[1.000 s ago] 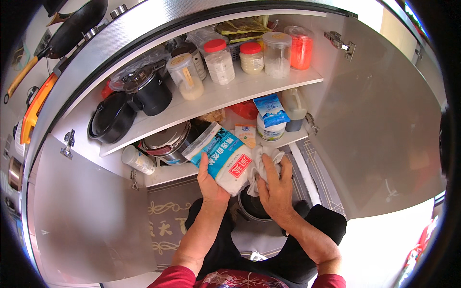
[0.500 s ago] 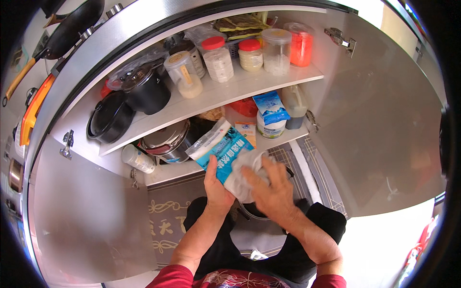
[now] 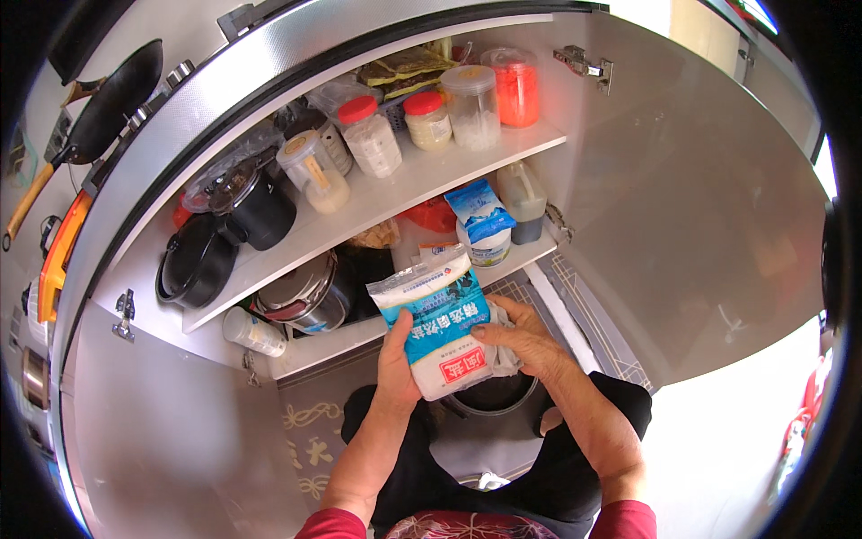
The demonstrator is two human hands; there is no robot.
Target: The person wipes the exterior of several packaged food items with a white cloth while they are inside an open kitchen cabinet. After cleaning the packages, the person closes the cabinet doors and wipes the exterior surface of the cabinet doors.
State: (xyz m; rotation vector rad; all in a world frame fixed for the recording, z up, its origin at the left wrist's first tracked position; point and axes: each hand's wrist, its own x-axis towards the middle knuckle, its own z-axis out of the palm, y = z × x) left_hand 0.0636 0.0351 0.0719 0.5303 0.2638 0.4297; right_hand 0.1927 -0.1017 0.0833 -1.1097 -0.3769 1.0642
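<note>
A blue and white plastic bag of salt [image 3: 444, 328] is held up in front of me, tilted, its printed face toward me. My left hand [image 3: 396, 366] grips its left edge, thumb lying over the front. At its right edge, my right hand [image 3: 537, 346] is closed on the bag, thumb on the face and fingers going behind. A crumpled whitish cloth [image 3: 505, 357] is bunched between the right hand and the bag, partly hidden. Below the bag sits a dark round pan or pot [image 3: 496, 395] between my knees, mostly covered from view.
An open cabinet surrounds the front, with a right door [image 3: 691, 225] and left door [image 3: 171, 422]. Its upper shelf [image 3: 404, 171] carries black pots [image 3: 260, 211] and several jars. Below stand a steel pot [image 3: 314, 292], a white bottle [image 3: 254, 331], a white tub [image 3: 486, 247] and a jug [image 3: 523, 202].
My right hand has moved from wiping position over the bag's face to its right edge, cloth along with it. The bag has turned more upright, showing more of its face. The view has shifted slightly.
</note>
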